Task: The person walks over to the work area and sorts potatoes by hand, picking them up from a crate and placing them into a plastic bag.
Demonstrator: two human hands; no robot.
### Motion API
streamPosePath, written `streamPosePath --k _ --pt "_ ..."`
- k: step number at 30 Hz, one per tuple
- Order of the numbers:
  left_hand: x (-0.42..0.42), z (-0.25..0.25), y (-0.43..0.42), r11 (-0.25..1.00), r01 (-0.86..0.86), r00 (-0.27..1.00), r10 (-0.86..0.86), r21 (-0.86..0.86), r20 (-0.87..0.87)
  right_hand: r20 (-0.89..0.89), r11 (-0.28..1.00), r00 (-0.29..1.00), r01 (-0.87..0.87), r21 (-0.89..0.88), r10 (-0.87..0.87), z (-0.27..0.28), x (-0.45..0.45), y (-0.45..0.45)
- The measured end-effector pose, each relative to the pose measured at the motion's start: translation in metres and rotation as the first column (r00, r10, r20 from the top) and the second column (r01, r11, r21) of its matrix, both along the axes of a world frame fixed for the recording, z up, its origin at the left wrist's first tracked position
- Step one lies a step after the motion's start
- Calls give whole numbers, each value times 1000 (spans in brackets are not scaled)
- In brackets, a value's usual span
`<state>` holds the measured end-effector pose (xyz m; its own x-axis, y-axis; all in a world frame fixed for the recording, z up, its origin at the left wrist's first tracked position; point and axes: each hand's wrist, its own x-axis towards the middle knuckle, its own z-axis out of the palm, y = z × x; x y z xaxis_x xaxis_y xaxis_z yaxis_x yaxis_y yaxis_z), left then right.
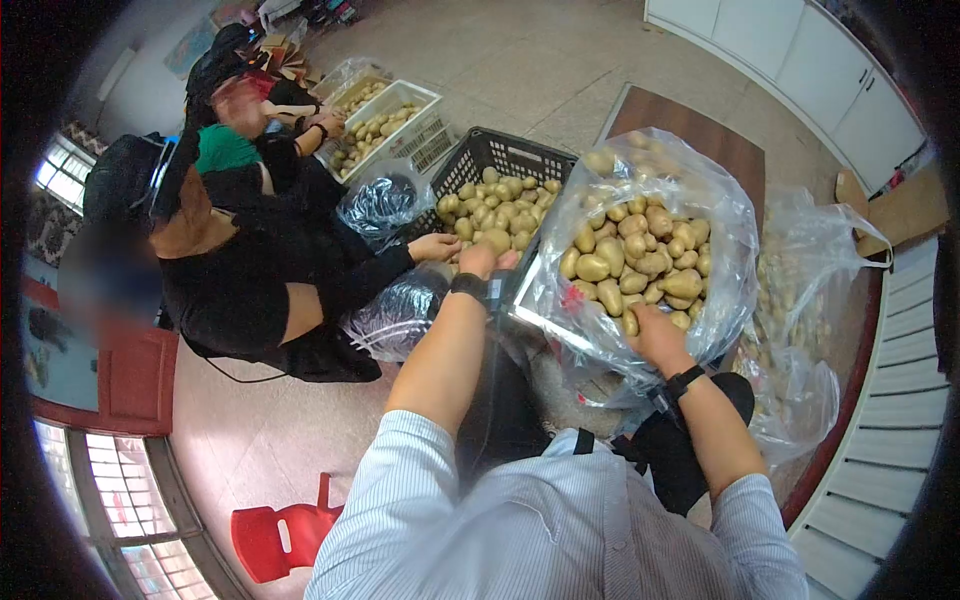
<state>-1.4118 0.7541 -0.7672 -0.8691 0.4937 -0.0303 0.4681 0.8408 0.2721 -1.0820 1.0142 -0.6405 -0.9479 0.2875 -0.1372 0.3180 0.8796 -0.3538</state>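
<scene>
My left hand (482, 263) is at the near edge of a black plastic crate (470, 150) of potatoes, with its fingers curled round a potato (495, 239). On the right, my right hand (660, 338) reaches into a large clear plastic bag (735, 200) full of potatoes. Its fingers close on a potato (630, 322) at the near side of the pile, and the fingertips are partly hidden. The bag's mouth is spread wide, and a white crate edge (532, 318) shows beside it.
A co-worker's hand (436, 247) reaches to the black crate from the left. Beyond stands a white crate (430, 100) of potatoes with more people beside it. Filled clear bags (795, 300) lie at right. A red chair (265, 543) stands behind on the left; white cabinets (800, 50) line the far wall.
</scene>
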Motion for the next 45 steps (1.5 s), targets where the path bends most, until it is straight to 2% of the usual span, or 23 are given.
streamPosePath --k 4,6,7,8,9,11,13,14,15,16,18,20,21,22,25,26,28,32,34,37,41,43,45 --pt "11 14 3 997 -72 994 72 -3 78 5 1000 1000 -1 3 1 2 1 -4" --pt "19 28 7 985 -102 978 73 139 196 -13 1000 1000 3 3 -3 -6 2 -2" --pt "26 38 12 894 -252 905 82 370 419 -27 1000 1000 4 3 -4 -9 2 -2" --pt "33 47 19 674 -491 757 16 552 654 -30 1000 1000 7 4 -7 -13 3 -1" --pt "43 62 27 395 -732 564 -107 555 819 -48 999 998 31 -20 -32 -16 3 -1" --pt "59 88 39 185 -867 407 -273 463 872 -64 997 996 57 -43 -59 -21 3 1" --pt "69 101 48 225 -834 430 -309 504 848 -214 991 975 37 -127 -63 -24 5 4" --pt "74 105 52 263 -797 449 -346 544 824 -209 991 976 43 -126 -68 -27 5 5" --pt "87 132 57 337 -786 455 -251 518 854 -267 986 960 39 -160 -81 -29 3 7" --pt "93 139 61 348 -786 444 -257 511 858 -321 981 942 39 -192 -100 -31 2 9" --pt "100 144 67 399 -756 432 -293 519 853 -314 968 938 71 -241 -147 -31 0 11" --pt "106 147 72 444 -733 404 -325 516 855 -250 887 934 123 -445 -255 -28 -4 14" --pt "110 151 75 491 -708 390 -328 508 860 -312 870 907 105 -482 -282 -40 -6 18" --pt "115 156 79 536 -681 377 -329 500 866 -308 869 905 119 -480 -294 -40 -7 21" --pt "131 160 89 561 -662 366 -336 496 868 -86 639 923 190 -746 -374 -24 -11 18" --pt "135 159 92 586 -632 360 -358 507 862 -82 637 921 196 -746 -381 -16 -11 14" --pt "145 161 97 626 -581 355 -380 520 854 -13 491 919 198 -848 -393 -9 -13 10" --pt "164 166 106 725 -500 302 -367 474 880 -37 508 935 158 -847 -352 7 -19 -2" --pt "169 166 109 747 -462 302 -373 477 877 33 392 939 175 -903 -343 24 -20 -9" --pt "173 168 111 780 -403 137 -466 479 874 15 402 949 148 -904 -315 24 -24 -12" --pt "176 171 111 787 -401 87 -477 469 875 -4 479 947 159 -863 -320 25 -27 -14" --pt "175 170 112 789 -406 108 -460 461 881 -111 609 945 105 -786 -307 22 -29 -14" --pt "175 169 111 788 -410 104 -460 459 882 -151 675 943 96 -732 -297 22 -29 -16"
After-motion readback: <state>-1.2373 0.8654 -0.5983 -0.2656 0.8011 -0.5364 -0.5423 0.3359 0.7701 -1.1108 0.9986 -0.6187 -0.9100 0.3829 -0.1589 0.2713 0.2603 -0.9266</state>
